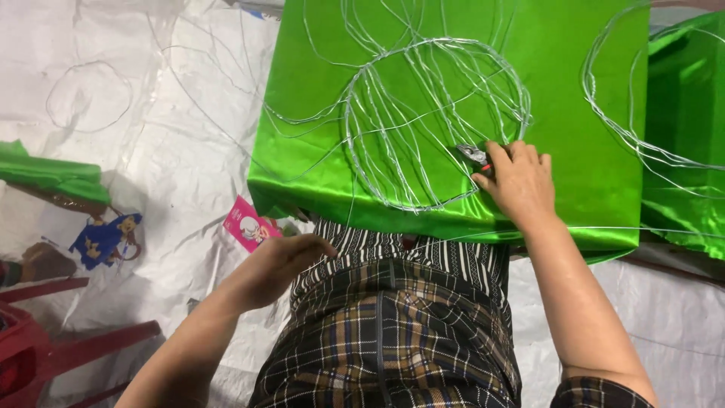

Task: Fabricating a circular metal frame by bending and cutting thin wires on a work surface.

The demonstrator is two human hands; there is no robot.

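A round frame of bent silver wire (434,121) lies on a block covered in shiny green cloth (574,91). My right hand (517,181) rests on the cloth at the frame's lower right edge, closed on small pliers (474,155) with a red handle whose jaws point at the wire. My left hand (283,264) hangs low by my striped and plaid clothing (393,332), below the block's front edge, fingers curled; a thin wire strand runs past it, and I cannot see whether it pinches that strand.
White plastic sheeting (166,151) covers the floor, with a loose wire loop (89,96) on it. A pink packet (248,224) lies by the block's corner. A second green-covered piece with wire coils (680,136) sits right. Red plastic furniture (45,347) stands lower left.
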